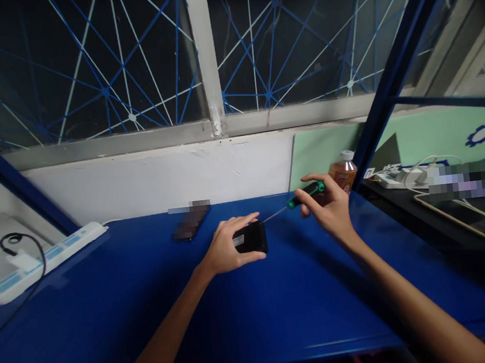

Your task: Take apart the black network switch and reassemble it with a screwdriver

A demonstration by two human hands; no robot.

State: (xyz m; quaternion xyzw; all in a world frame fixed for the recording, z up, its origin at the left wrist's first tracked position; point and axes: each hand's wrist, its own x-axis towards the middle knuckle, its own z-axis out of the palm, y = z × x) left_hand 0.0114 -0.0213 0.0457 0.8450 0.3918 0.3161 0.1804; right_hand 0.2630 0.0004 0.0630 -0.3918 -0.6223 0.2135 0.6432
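Note:
My left hand (227, 246) grips a small black box-shaped device (252, 240) with a pale label on its face, thumb along the lower edge and fingers over the top. In my right hand (327, 204) is a screwdriver (307, 195) with a green and black handle, held between thumb and fingers. Its thin metal shaft points down and left, and the tip meets or nearly meets the device's upper right corner. Whether it sits in a screw is too small to tell. What kind of device it is I cannot make out.
A dark phone-like slab (192, 221), partly blurred, lies at the back of the blue table (257, 324). At left is a white power strip (47, 262) with a black cable. A drink bottle (345, 170) stands behind my right hand. Cables and a phone (458, 213) lie on the dark surface at right.

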